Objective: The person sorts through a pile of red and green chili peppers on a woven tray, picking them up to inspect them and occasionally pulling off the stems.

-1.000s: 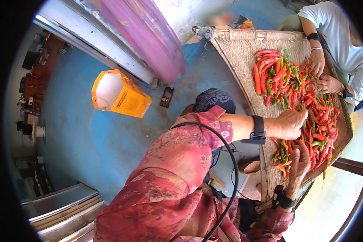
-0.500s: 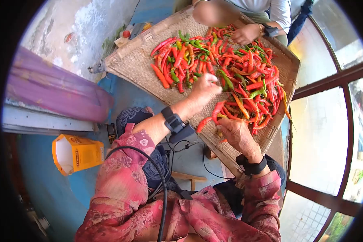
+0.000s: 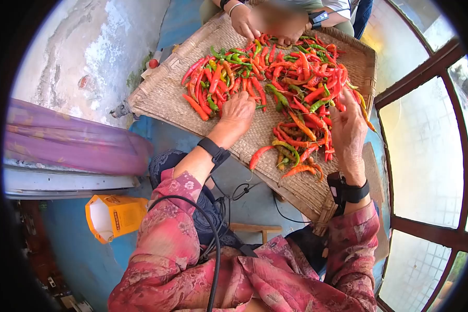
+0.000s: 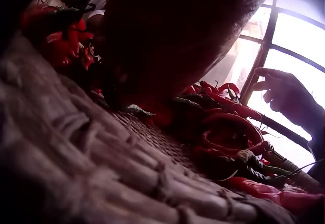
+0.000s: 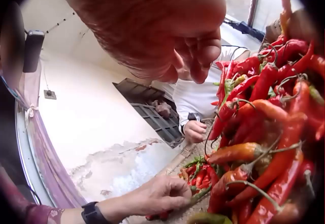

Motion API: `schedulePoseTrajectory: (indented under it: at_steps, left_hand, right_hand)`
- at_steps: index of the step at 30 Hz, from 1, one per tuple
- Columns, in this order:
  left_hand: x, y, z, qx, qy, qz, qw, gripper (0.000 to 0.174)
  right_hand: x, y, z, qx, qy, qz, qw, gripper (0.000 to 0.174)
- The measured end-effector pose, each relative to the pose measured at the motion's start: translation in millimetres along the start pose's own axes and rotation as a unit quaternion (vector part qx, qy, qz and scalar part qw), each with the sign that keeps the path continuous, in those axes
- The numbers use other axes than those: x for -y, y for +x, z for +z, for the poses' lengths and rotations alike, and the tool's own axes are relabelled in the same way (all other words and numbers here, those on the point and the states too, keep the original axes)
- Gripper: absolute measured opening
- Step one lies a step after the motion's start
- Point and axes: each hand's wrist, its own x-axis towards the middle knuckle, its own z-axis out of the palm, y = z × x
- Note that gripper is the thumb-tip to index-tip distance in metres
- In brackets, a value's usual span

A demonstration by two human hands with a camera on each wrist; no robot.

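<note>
Red, orange and green chili peppers (image 3: 317,86) cover much of a woven tray (image 3: 192,132). My left hand (image 3: 237,112) is at the lower edge of the left-hand peppers, fingers bent. A green pepper (image 5: 199,195) lies by its fingertips in the right wrist view; whether they grip it is unclear. At the heap's right side, my right hand (image 3: 348,132) has loosely bent fingers. Nothing shows between them in the left wrist view, where that hand (image 4: 289,97) is above the peppers. A dark, close shape hides the left fingertips there.
Another person's hands (image 3: 244,22) are at the tray's far edge. A small group of peppers (image 3: 296,151) lies near the front edge. An orange box (image 3: 122,216) stands on the blue floor at left, below a purple curtain (image 3: 73,138). Windows (image 3: 421,151) line the right.
The head view has swung, bringing the tray nearer the middle. My left hand has moved left to the left-hand peppers; my right hand has moved from the front peppers to the heap's right side.
</note>
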Motion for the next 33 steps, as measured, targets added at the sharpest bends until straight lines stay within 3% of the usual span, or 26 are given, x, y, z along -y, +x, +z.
schedulePoseTrajectory:
  at_steps: [3,10,12,13,14,15,16,17,19,21,22,24,26,27,29,30,31,32,33]
  left_hand:
    - [-1,-1,-6,0.020,0.013,0.027,0.999,0.012]
    - [1,-2,-12,0.004,0.016,0.025,1.000,0.014]
    - [-7,-1,-34,-0.033,-0.156,-0.034,0.987,0.015]
    - [-6,1,-39,-0.032,-0.155,-0.033,0.987,0.015]
    - [-3,2,-42,-0.002,-0.335,-0.067,0.940,0.016]
    - [-1,3,-46,0.028,-0.503,-0.098,0.858,0.018]
    - [0,0,-55,0.121,-0.647,-0.168,0.734,0.019]
    - [-3,-3,-53,0.123,-0.649,-0.166,0.732,0.019]
    - [-14,-7,-50,0.183,-0.802,-0.165,0.544,0.017]
    - [-27,-13,-47,0.226,-0.802,-0.155,0.532,0.018]
    - [-32,-15,-44,0.230,-0.791,-0.147,0.547,0.018]
    - [-37,-15,-41,0.233,-0.783,-0.136,0.561,0.018]
    - [-36,-12,-44,0.128,-0.555,-0.052,0.821,0.021]
    - [-35,-10,-47,0.131,-0.556,-0.053,0.819,0.021]
    - [-27,-9,-51,0.019,-0.406,-0.057,0.912,0.030]
    - [-19,-8,-47,0.045,-0.410,-0.050,0.909,0.030]
    - [-19,-12,-47,0.049,-0.409,-0.051,0.910,0.030]
    - [-19,-16,-48,0.129,-0.358,-0.020,0.925,0.031]
    - [-21,-19,-49,0.206,-0.302,0.012,0.931,0.032]
  right_hand:
    - [3,-11,5,0.052,0.038,-0.061,0.996,0.024]
    - [13,-29,27,0.118,0.055,-0.169,0.977,0.014]
    - [18,-32,29,0.133,0.075,-0.156,0.976,0.013]
    - [20,-33,31,0.148,0.093,-0.144,0.974,0.013]
    - [20,-34,33,0.160,0.113,-0.136,0.971,0.019]
    - [22,-35,36,0.160,0.112,-0.135,0.971,0.019]
    - [25,-37,41,0.148,0.130,-0.133,0.971,0.024]
    - [25,-38,44,0.135,0.146,-0.132,0.971,0.028]
    - [23,-41,47,0.153,0.127,-0.120,0.973,0.038]
    - [22,-45,52,0.205,0.150,-0.033,0.967,0.039]
    - [20,-48,56,0.203,0.201,0.004,0.958,0.034]
    - [22,-50,54,0.208,0.185,0.013,0.960,0.031]
    - [18,-49,52,0.206,0.144,-0.001,0.968,0.022]
    - [18,-45,48,0.207,0.143,0.002,0.968,0.022]
    - [23,-37,35,0.239,0.157,0.068,0.956,0.019]
    - [20,-29,31,0.204,0.178,0.062,0.961,0.016]
    - [14,-21,34,0.155,0.284,0.064,0.944,0.024]
    - [10,-12,27,0.135,0.347,0.135,0.918,0.037]
    - [9,-6,23,0.075,0.324,0.112,0.936,0.048]
